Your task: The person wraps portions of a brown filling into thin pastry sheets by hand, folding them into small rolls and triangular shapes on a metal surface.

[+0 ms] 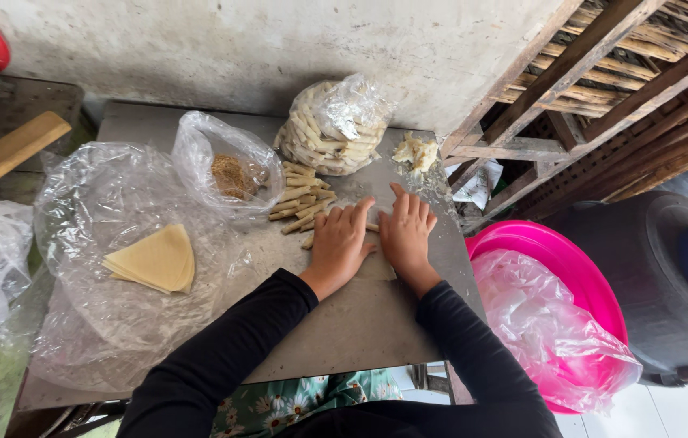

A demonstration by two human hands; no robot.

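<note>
My left hand [340, 241] and my right hand [405, 231] lie flat side by side on a thin pale wrapper [378, 268] spread on the grey tabletop [360, 324], fingers pressing down and slightly apart. Whatever lies under the palms is hidden. Just beyond my left fingertips is a pile of thin rolled sticks [302, 204]. A clear bag full of the same rolls [329, 126] stands behind them. To the left, a stack of folded triangular wrappers [157, 259] rests on a plastic sheet [92, 235].
A clear bag with brown crumbly filling [232, 174] sits behind the wrappers. Pale scraps [415, 151] lie at the far right corner. A pink basin [559, 276] lined with plastic stands right of the table, beside a dark barrel [652, 276] and wooden racks [603, 89].
</note>
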